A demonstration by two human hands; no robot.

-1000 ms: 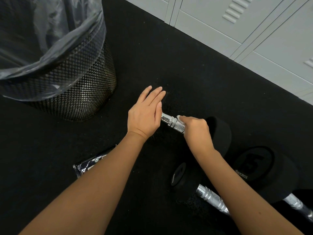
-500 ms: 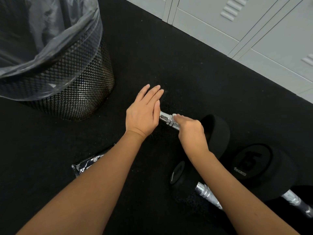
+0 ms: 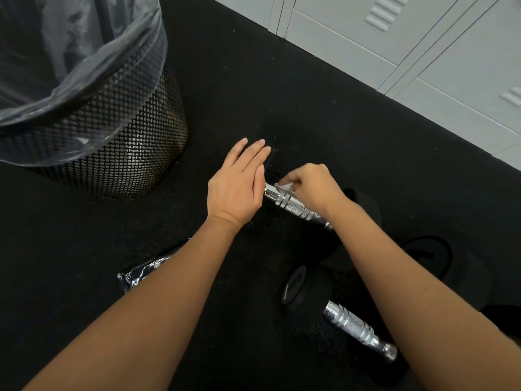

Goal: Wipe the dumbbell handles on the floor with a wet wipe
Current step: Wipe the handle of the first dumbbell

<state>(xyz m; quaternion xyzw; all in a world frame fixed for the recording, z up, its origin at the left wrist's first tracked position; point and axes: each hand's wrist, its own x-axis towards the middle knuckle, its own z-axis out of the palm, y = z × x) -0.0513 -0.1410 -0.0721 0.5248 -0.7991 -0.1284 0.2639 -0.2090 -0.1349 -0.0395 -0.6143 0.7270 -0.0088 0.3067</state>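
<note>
Two black dumbbells lie on the black floor. The far one shows its chrome handle (image 3: 293, 205) between my hands. My left hand (image 3: 238, 184) lies flat with straight fingers over that dumbbell's left head, which it hides. My right hand (image 3: 310, 184) pinches a small white wet wipe (image 3: 283, 187) against the handle's left end. The near dumbbell's chrome handle (image 3: 355, 327) lies bare at lower right, with its round black head (image 3: 296, 286) facing me.
A black mesh waste bin (image 3: 112, 142) with a clear liner stands at the upper left. A shiny dark wipe packet (image 3: 141, 273) lies on the floor under my left forearm. Grey lockers (image 3: 394, 38) line the far right. Black rubber floor (image 3: 70, 249) surrounds everything.
My right hand has slid the wipe leftwards along the far handle, from its right part to its left end, uncovering the knurled middle. My left hand has stayed flat on the dumbbell head.
</note>
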